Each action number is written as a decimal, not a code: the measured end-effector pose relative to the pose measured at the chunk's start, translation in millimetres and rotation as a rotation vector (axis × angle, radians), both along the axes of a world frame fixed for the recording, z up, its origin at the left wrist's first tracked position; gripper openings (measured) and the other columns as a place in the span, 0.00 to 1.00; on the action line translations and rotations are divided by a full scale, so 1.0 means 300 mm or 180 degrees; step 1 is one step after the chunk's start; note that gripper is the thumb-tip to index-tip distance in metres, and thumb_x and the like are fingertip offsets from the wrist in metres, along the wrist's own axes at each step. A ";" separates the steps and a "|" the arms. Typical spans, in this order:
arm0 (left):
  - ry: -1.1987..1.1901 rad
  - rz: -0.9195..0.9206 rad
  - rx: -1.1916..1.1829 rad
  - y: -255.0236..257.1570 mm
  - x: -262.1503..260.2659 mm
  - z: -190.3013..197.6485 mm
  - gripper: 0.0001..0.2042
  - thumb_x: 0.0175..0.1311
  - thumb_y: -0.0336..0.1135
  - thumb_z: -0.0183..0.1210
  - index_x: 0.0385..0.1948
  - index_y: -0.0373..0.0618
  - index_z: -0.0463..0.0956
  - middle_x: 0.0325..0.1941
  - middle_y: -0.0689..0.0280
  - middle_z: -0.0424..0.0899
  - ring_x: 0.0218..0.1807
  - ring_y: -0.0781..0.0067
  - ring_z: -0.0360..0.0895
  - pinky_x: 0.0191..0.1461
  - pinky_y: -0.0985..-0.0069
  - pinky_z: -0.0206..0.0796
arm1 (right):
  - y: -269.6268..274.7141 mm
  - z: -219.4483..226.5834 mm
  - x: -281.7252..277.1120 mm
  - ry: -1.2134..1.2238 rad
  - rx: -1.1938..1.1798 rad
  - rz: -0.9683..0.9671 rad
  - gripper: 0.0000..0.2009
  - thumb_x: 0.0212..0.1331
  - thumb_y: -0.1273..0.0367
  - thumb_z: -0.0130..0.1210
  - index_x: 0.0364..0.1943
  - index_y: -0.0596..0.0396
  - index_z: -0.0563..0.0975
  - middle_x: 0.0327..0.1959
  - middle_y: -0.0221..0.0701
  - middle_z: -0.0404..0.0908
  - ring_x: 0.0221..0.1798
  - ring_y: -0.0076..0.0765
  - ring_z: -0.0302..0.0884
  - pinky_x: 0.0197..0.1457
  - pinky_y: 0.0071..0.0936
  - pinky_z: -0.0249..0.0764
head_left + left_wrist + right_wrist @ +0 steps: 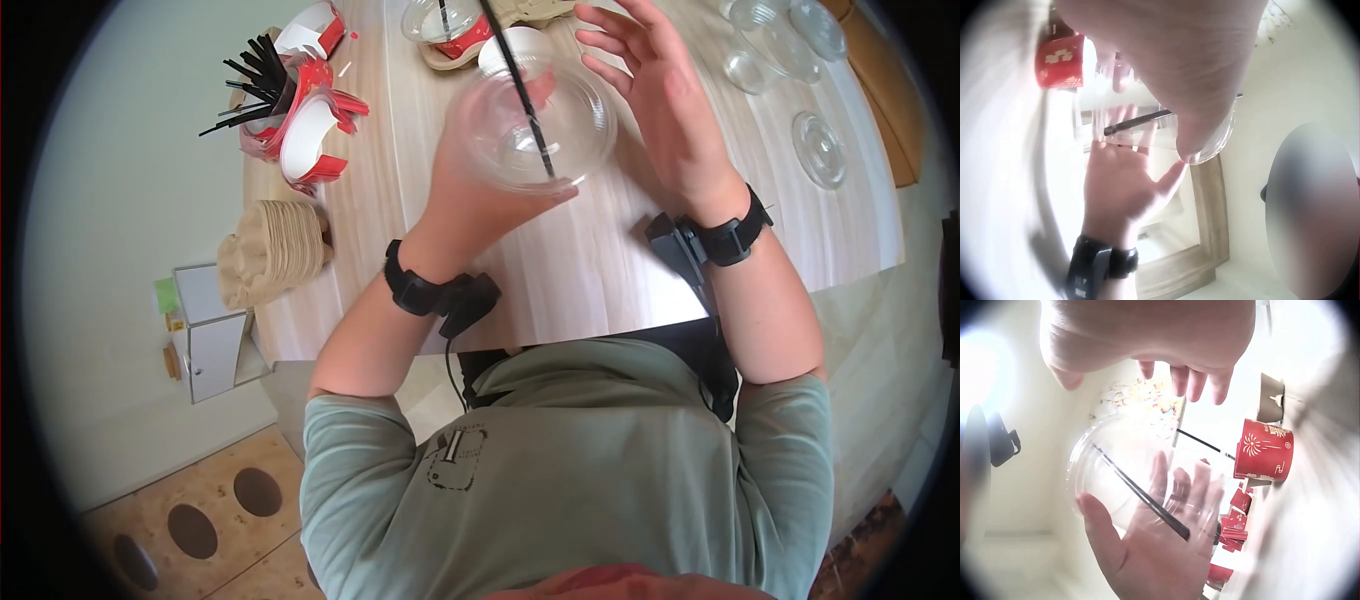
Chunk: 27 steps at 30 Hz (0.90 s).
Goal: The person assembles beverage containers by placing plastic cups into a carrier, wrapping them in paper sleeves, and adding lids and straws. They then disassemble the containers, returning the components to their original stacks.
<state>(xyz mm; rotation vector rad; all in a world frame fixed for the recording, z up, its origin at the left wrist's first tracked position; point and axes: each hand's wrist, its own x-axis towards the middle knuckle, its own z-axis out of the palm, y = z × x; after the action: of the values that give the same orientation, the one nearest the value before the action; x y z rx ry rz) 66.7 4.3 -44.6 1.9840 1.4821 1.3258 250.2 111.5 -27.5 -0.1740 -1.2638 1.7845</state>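
Note:
A clear plastic cup with a lidded rim (590, 110) is gripped by my left hand (470, 180), the thumb lying at its rim. A black straw (528, 115) slants through it. In the right wrist view the left fingers (1179, 494) show through the clear wall of the cup. My right hand (672, 115) is raised beside the cup, its fingers extended and holding nothing. Behind the cup, a red-and-white paper sleeve (515, 45) is partly covered. Farther back, another clear cup in a red sleeve (465, 42), with a black straw, sits in a cardboard carrier (440, 62).
At the left stand a bunch of black straws (262, 85) and several red-and-white sleeves (305, 140). A stack of brown cardboard carriers (275, 255) sits at the table's left edge. Clear cups (765, 40) and a clear lid (820, 150) lie at the right.

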 end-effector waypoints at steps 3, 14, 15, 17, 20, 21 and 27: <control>-0.1196 -0.0197 -0.0378 -0.001 0.026 -0.053 0.51 0.39 0.30 0.83 0.68 0.40 0.58 0.61 0.62 0.78 0.66 0.66 0.76 0.67 0.65 0.73 | 0.061 -0.050 0.015 -0.0406 0.1507 -0.0039 0.48 0.53 0.57 0.72 0.77 0.55 0.58 0.75 0.43 0.63 0.74 0.41 0.65 0.77 0.38 0.61; -0.2092 -0.0825 -0.1075 -0.016 0.040 -0.078 0.45 0.44 0.31 0.81 0.68 0.40 0.64 0.61 0.64 0.78 0.63 0.70 0.77 0.67 0.67 0.71 | -0.072 -0.003 -0.003 -0.1981 0.2204 0.0117 0.55 0.38 0.59 0.78 0.77 0.57 0.60 0.70 0.40 0.72 0.72 0.45 0.69 0.76 0.39 0.63; -0.2082 -0.0853 -0.0995 -0.011 0.037 -0.094 0.44 0.45 0.30 0.80 0.68 0.39 0.64 0.62 0.64 0.78 0.64 0.70 0.76 0.68 0.67 0.70 | -0.079 -0.002 -0.009 -0.2057 0.2172 0.0062 0.54 0.39 0.61 0.76 0.77 0.56 0.61 0.69 0.40 0.72 0.71 0.44 0.70 0.75 0.39 0.64; -0.2019 -0.0861 -0.0886 -0.011 0.035 -0.105 0.42 0.47 0.28 0.78 0.68 0.39 0.65 0.63 0.64 0.77 0.65 0.71 0.76 0.69 0.67 0.69 | -0.081 -0.002 -0.016 -0.2111 0.2213 -0.0025 0.51 0.40 0.64 0.72 0.76 0.56 0.62 0.67 0.39 0.73 0.70 0.43 0.71 0.74 0.38 0.65; -0.2005 -0.0858 -0.0849 -0.018 0.036 -0.100 0.40 0.48 0.26 0.76 0.67 0.39 0.65 0.64 0.64 0.76 0.66 0.71 0.75 0.70 0.67 0.69 | -0.071 -0.020 -0.018 -0.1995 0.2298 -0.0069 0.48 0.39 0.68 0.67 0.74 0.55 0.64 0.65 0.38 0.75 0.68 0.42 0.72 0.73 0.37 0.66; -0.2097 -0.0900 -0.0871 -0.013 0.040 -0.095 0.40 0.49 0.26 0.75 0.67 0.39 0.65 0.64 0.65 0.76 0.66 0.71 0.75 0.70 0.67 0.69 | -0.060 -0.021 -0.015 -0.1928 0.2319 -0.0060 0.47 0.39 0.69 0.66 0.74 0.55 0.65 0.65 0.38 0.75 0.67 0.42 0.73 0.72 0.36 0.66; -0.2344 -0.1359 -0.1225 -0.013 -0.006 -0.116 0.38 0.50 0.25 0.74 0.67 0.39 0.67 0.63 0.65 0.77 0.66 0.71 0.74 0.70 0.67 0.69 | -0.054 -0.006 -0.015 -0.2027 0.2594 0.0079 0.41 0.37 0.68 0.66 0.66 0.59 0.73 0.62 0.37 0.76 0.63 0.40 0.75 0.69 0.34 0.68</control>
<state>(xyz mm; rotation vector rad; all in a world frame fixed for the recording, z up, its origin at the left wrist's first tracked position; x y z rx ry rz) 64.7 0.4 -79.5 1.2578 0.8232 1.2558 245.7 95.3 -29.5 -0.2649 -2.3496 1.1201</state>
